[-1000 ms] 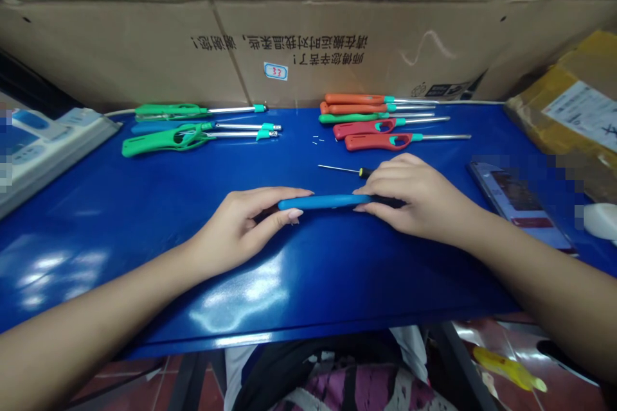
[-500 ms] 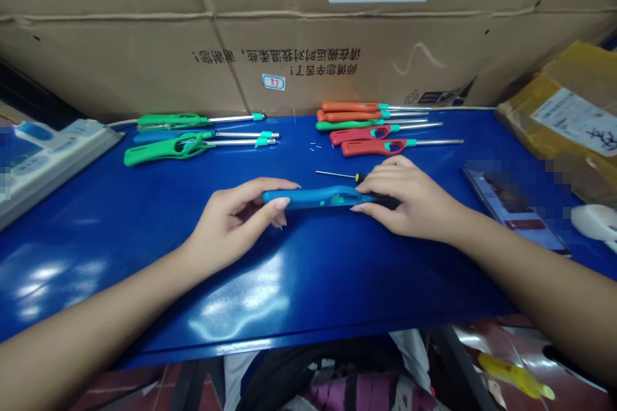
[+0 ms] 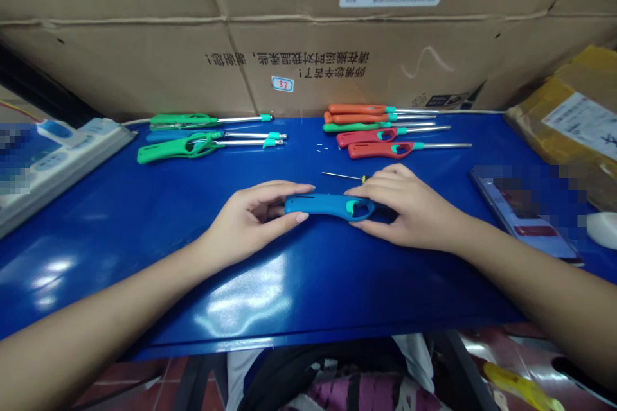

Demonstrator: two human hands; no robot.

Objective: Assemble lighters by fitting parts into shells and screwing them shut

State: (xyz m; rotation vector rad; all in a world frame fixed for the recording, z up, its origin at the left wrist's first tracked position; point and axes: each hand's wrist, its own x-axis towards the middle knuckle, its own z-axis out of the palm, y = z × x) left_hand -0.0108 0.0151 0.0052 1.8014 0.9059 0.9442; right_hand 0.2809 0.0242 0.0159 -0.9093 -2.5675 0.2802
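Note:
A blue lighter [image 3: 318,205] with a long handle and a turquoise trigger is held level between my two hands, low over the blue table [image 3: 308,282]. My left hand [image 3: 255,215] pinches the butt end between thumb and fingers. At the trigger-guard end, my right hand [image 3: 409,209] closes round the front; whatever extends past the guard is hidden by its fingers. A screwdriver [image 3: 343,175] lies just behind the right hand, its thin shaft pointing left and its grip mostly covered by that hand.
Green and blue lighters [image 3: 178,148] lie at the back left. Orange, green and red lighters [image 3: 380,151] are stacked at the back right. A cardboard box [image 3: 159,58] walls the rear. A power strip [image 3: 72,164] sits left; a phone [image 3: 525,215] and yellow-taped parcel [image 3: 573,115] stand right.
The blue lighter has rolled so that its broad side and trigger opening face up more. Both hands still hold its ends. The whole view has shifted slightly.

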